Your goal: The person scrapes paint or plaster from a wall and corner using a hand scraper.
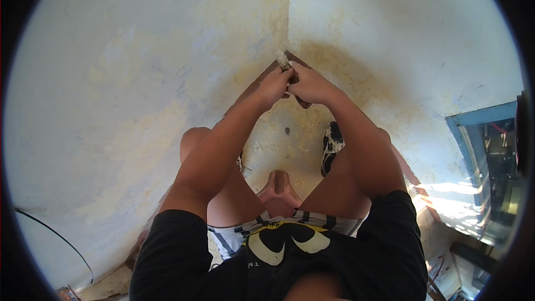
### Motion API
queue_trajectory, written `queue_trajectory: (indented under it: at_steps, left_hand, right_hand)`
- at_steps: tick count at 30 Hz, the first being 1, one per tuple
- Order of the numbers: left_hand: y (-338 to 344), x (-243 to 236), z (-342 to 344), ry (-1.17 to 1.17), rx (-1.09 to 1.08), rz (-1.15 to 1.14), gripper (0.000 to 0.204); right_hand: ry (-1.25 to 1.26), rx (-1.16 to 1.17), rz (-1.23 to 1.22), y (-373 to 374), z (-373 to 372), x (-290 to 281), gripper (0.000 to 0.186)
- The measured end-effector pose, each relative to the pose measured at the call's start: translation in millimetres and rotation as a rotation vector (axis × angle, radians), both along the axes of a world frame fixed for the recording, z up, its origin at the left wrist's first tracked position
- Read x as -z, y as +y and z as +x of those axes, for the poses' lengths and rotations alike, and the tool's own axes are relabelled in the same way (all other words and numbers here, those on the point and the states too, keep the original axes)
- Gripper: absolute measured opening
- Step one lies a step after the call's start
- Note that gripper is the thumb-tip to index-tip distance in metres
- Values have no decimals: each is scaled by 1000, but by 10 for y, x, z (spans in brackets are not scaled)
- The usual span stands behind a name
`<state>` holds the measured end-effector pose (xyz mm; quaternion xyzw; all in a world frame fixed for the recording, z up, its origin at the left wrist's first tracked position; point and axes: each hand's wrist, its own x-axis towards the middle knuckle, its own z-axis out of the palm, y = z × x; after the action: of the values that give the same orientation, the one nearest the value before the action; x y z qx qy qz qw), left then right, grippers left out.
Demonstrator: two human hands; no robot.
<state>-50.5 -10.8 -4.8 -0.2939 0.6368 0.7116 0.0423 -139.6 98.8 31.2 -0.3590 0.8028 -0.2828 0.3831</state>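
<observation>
Straight ahead, both my hands meet low in the corner of two patchy walls. My left hand [272, 87] and my right hand [312, 85] are closed around one narrow hand tool [283, 59]. Its pale, flat tip points away from me, close to the corner, and a brown rounded end shows below my right hand. The exact kind of tool cannot be made out. My fingers cover its middle part. Just beyond the tip, a brown baseboard [252, 88] runs along the foot of the wall; whether the tip touches it is unclear.
Under me is a pinkish stool [280, 200], between my spread knees. Paint-like spots mark the pale floor [267, 139], and a black shoe [332, 147] stands on it. To the right is a blue frame [465, 128]. A black cable [61, 237] hangs along the left wall.
</observation>
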Motion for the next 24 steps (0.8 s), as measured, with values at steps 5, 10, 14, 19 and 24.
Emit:
queue_trajectory:
  at_steps: [5, 10, 14, 19, 24]
  left_hand:
    - [3, -259, 237, -80, 167, -177, 46]
    - [137, -359, 659, 7, 529, -989, 54]
    - [134, -613, 948, -239, 793, -1000, 53]
    - [122, -958, 1045, -37, 628, -887, 57]
    - [42, -990, 1254, 87, 581, -888, 55]
  right_hand:
    - [-174, 174, 5, 102, 144, -270, 70]
    - [-136, 260, 65, 382, 51, -282, 52]
    - [-29, 212, 162, 332, -137, -488, 38]
    - [52, 108, 150, 142, -545, -207, 29]
    - [82, 282, 17, 72, -796, 1123, 33]
